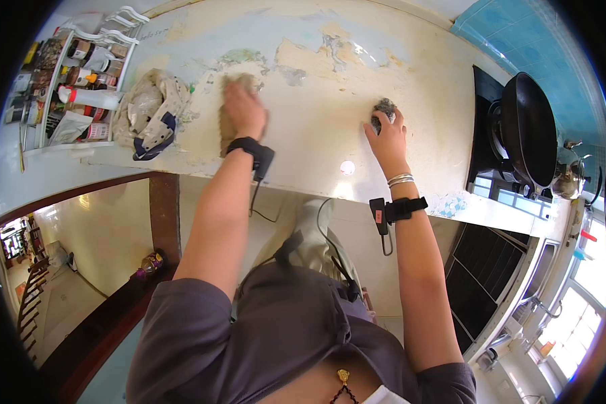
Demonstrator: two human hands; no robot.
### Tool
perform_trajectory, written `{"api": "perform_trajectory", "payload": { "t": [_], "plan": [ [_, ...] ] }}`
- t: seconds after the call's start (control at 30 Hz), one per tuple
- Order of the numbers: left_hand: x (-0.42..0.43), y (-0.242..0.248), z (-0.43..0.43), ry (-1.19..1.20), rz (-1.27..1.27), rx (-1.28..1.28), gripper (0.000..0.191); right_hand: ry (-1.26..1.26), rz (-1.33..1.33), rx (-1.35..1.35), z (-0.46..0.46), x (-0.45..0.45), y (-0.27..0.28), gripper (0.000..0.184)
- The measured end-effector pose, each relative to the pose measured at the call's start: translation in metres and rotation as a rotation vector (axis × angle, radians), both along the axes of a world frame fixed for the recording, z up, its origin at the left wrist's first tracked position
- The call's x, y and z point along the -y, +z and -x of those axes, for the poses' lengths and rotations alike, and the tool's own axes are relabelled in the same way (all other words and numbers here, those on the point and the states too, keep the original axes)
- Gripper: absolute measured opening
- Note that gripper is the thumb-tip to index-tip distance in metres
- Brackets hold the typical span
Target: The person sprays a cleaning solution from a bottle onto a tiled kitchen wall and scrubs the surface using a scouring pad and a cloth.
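My left hand [245, 113] presses flat on a brown cloth [227, 131] that lies on the worn, pale countertop [308, 136]. The hand and the cloth are slightly blurred. Farther right, my right hand [390, 136] curls its fingers around a grey steel wool scrubber [384, 107], which rests on the same surface. Stains and peeling patches [303, 55] mark the countertop beyond my hands. Both wrists carry black strapped devices.
To the left stand a dotted cloth bag [151, 116] and a white spice rack [55, 91] crowded with jars and bottles. A black wok [527, 131] sits on the stove [480, 121] at the right, near a metal kettle [568, 171]. Cables hang before my body.
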State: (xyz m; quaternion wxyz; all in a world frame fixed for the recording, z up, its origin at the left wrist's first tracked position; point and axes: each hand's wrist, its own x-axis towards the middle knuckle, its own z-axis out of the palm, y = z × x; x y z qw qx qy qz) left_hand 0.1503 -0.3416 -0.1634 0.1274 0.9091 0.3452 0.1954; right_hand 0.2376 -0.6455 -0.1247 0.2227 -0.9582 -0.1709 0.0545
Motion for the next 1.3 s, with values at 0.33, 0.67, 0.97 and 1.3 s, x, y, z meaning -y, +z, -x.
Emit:
{"api": "perform_trajectory", "payload": {
  "t": [0.33,0.67,0.97,1.3],
  "plan": [
    [0.232,-0.008,-0.056,-1.122,0.126,-0.014,0.049,-0.238,-0.283,0.078,-0.028,0.100,0.029,0.018],
    [-0.045,-0.016,-0.045,-0.386,-0.119,0.080,0.038,-0.428,-0.247,-0.064,0.027,0.174,0.039,0.021],
    [0.223,-0.016,-0.084,-0.988,0.242,0.040,0.040,-0.503,-0.452,-0.195,0.015,0.122,0.065,0.018],
    [-0.046,-0.022,-0.101,-0.275,-0.031,0.043,0.043,-0.519,-0.393,-0.200,0.012,0.151,0.059,0.018]
  ]
}}
